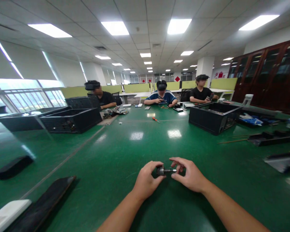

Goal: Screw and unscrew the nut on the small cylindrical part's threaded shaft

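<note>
My left hand (pixel 148 178) is closed around a small metal part with a dark round body and a thin shaft (pixel 161 170). The thumb and fingers pinch the body from its left side, and the shaft points right. By the bright tip of that shaft is my right hand (pixel 190 175), with its index finger raised and its thumb below, apart from each other. Whether the right thumb or a curled finger touches the tip is hard to see. Both hands are over the green tabletop (pixel 125 148), near its front.
An orange screwdriver (pixel 155 119) lies mid-table. Black computer cases stand at left (pixel 72 119) and right (pixel 214 117). Dark metal trays (pixel 275 138) lie at far right. A dark strip (pixel 48 199) and a white object (pixel 9 212) are front left. Three people sit across the table.
</note>
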Action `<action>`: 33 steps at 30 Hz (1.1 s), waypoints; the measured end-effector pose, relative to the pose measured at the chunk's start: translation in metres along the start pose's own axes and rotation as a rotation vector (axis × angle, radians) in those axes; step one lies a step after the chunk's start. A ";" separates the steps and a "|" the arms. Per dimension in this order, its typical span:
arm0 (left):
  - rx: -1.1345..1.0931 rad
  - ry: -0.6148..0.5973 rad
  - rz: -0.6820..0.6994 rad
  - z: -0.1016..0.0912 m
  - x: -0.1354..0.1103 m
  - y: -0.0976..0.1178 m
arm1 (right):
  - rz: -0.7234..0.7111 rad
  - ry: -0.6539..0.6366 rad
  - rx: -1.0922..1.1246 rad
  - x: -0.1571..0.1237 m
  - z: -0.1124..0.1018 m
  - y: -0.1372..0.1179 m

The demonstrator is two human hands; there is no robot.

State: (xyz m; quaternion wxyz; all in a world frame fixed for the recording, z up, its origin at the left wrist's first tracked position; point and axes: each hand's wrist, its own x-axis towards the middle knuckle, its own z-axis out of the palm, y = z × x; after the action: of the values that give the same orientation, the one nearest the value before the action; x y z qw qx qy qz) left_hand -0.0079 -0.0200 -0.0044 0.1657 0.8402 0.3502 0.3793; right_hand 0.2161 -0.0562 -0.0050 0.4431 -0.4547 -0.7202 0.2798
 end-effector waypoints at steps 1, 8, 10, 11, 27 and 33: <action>0.003 -0.001 0.014 0.001 0.000 -0.001 | -0.002 -0.007 -0.013 0.000 0.001 -0.002; -0.013 -0.004 0.109 -0.005 0.003 -0.010 | 0.067 0.015 -0.009 -0.001 0.013 -0.006; -0.016 0.010 0.112 -0.007 0.004 -0.011 | 0.093 0.018 0.016 -0.001 0.016 -0.005; -0.017 0.017 0.111 -0.008 0.004 -0.011 | 0.099 0.015 0.020 -0.001 0.017 -0.005; -0.035 -0.006 0.095 0.001 0.002 -0.015 | -0.116 -0.049 -0.209 0.010 0.005 0.004; -0.036 -0.005 0.092 0.001 0.002 -0.014 | -0.140 -0.063 -0.229 0.008 0.005 0.004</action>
State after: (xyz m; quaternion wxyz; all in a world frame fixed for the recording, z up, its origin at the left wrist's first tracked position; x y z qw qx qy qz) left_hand -0.0122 -0.0083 -0.0118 0.1638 0.8534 0.3039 0.3905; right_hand 0.2122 -0.0469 -0.0074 0.3839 -0.4416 -0.7911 0.1783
